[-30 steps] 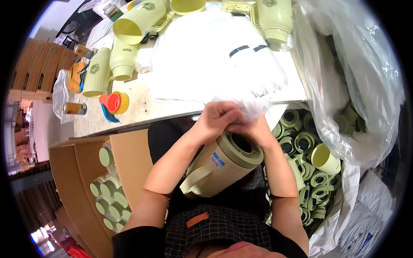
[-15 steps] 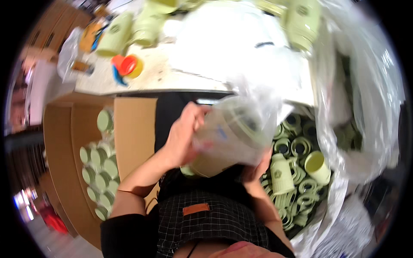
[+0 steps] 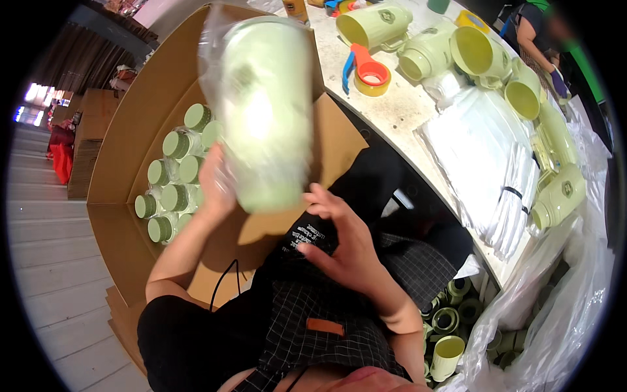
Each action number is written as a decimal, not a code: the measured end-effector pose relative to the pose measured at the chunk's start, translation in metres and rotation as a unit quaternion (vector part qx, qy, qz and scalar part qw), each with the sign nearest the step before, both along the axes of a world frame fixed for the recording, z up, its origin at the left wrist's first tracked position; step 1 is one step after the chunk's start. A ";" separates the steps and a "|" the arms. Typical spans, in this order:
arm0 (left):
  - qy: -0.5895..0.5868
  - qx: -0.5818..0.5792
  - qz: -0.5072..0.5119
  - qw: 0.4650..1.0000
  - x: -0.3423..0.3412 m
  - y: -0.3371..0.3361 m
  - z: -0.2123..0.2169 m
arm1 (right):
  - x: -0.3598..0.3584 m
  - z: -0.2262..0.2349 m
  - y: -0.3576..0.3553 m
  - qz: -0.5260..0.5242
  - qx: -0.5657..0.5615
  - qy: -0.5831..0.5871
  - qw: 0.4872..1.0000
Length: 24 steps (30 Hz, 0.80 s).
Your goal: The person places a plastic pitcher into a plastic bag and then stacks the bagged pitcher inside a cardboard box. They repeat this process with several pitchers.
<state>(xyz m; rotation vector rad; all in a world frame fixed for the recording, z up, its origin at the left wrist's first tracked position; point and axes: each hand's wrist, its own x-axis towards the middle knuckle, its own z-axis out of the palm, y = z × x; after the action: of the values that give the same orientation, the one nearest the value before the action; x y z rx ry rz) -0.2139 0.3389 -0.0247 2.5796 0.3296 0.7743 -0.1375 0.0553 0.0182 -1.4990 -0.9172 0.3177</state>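
Observation:
A pale green vacuum flask [image 3: 268, 117] in a clear plastic bag hangs upright, smeared by motion, in front of the open cardboard box [image 3: 124, 163]. My left hand [image 3: 217, 183] grips it by its lower left side, the fingers partly hidden behind the bag. Just right of the flask's lower end is my right hand [image 3: 343, 245], fingers and thumb apart, with nothing in it. Inside the box stand several bagged flasks [image 3: 175, 197] with round green lids on top.
On the white table [image 3: 405, 117] are a tape dispenser [image 3: 369, 70], several green flask bodies [image 3: 375, 26] and a stack of clear plastic bags [image 3: 480, 144]. A plastic-lined container [image 3: 522, 313] of green parts stands at lower right. A co-worker [image 3: 539, 39] is at far right.
The view has swung left toward the cardboard box. My left hand has carried the bagged flask from my lap to the box and turned it upright; my right hand has let go.

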 end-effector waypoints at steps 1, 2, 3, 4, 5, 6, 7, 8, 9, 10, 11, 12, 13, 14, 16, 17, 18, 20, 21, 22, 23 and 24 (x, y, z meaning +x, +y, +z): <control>-0.028 -0.043 0.010 0.999 0.014 0.022 0.000 | 0.004 0.004 0.013 0.013 0.057 -0.068 0.996; -0.052 -0.084 0.019 0.995 0.028 0.049 0.000 | 0.004 0.003 0.016 0.027 0.054 -0.040 0.997; 0.066 -0.125 0.157 0.977 0.021 0.116 -0.035 | -0.002 0.006 0.021 0.051 0.060 -0.008 0.997; 0.108 -0.204 0.167 0.958 0.049 0.148 -0.045 | -0.004 0.003 0.025 0.066 0.053 0.021 0.996; 0.149 -0.195 0.228 0.942 0.051 0.204 -0.071 | -0.015 0.000 0.027 0.082 0.028 0.067 0.994; 0.188 -0.187 0.283 0.922 0.044 0.245 -0.092 | -0.026 -0.010 0.022 0.093 0.001 0.108 0.990; 0.158 -0.337 0.264 0.890 0.088 0.213 -0.117 | -0.027 -0.031 0.007 0.063 -0.059 0.143 0.986; 0.246 -0.351 0.213 0.878 0.097 0.221 -0.131 | -0.037 -0.041 -0.010 0.028 -0.079 0.170 0.982; 0.302 -0.352 0.181 0.867 0.107 0.228 -0.142 | -0.045 -0.050 -0.029 -0.009 -0.094 0.195 0.976; 0.357 -0.347 0.147 0.855 0.119 0.235 -0.150 | -0.058 -0.063 -0.053 -0.067 -0.096 0.229 0.966; 0.391 -0.342 0.129 0.845 0.131 0.227 -0.166 | -0.072 -0.075 -0.080 -0.132 -0.105 0.267 0.949; 0.427 -0.331 0.100 0.836 0.156 0.211 -0.177 | -0.086 -0.079 -0.109 -0.206 -0.127 0.298 0.923; 0.441 -0.340 0.069 0.828 0.175 0.191 -0.191 | -0.106 -0.083 -0.134 -0.305 -0.151 0.332 0.880; 0.444 -0.372 0.061 0.813 0.163 0.179 -0.216 | -0.133 -0.089 -0.150 -0.414 -0.090 0.336 0.842; 0.431 -0.431 0.102 0.786 0.121 0.194 -0.218 | -0.147 -0.076 -0.174 -0.496 0.018 0.371 0.785; 0.415 -0.451 0.147 0.777 0.084 0.221 -0.209 | -0.148 -0.077 -0.186 -0.497 0.104 0.352 0.787; 0.410 -0.437 0.183 0.779 0.062 0.236 -0.192 | -0.146 -0.083 -0.201 -0.539 0.098 0.333 0.767; 0.364 -0.322 0.221 0.846 0.052 0.248 -0.156 | -0.171 -0.135 -0.258 -0.688 -0.045 0.236 0.685; 0.424 -0.064 0.141 0.892 0.057 0.266 -0.130 | -0.203 -0.167 -0.290 -0.748 -0.142 0.185 0.621; 0.369 -0.053 0.117 0.920 0.060 0.241 -0.121 | -0.246 -0.203 -0.318 -0.809 -0.189 0.197 0.521; 0.303 -0.050 0.094 0.947 0.078 0.206 -0.112 | -0.260 -0.226 -0.339 -0.852 -0.283 0.208 0.387; 0.265 -0.050 0.069 0.961 0.085 0.172 -0.095 | -0.297 -0.255 -0.362 -0.861 -0.350 0.217 0.299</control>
<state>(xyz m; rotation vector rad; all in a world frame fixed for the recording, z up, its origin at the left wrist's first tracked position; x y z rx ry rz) -0.1289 0.5109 -0.1194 2.6491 0.6938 0.0857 -0.4345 -0.3062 -0.2367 -2.0773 1.7887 -0.6184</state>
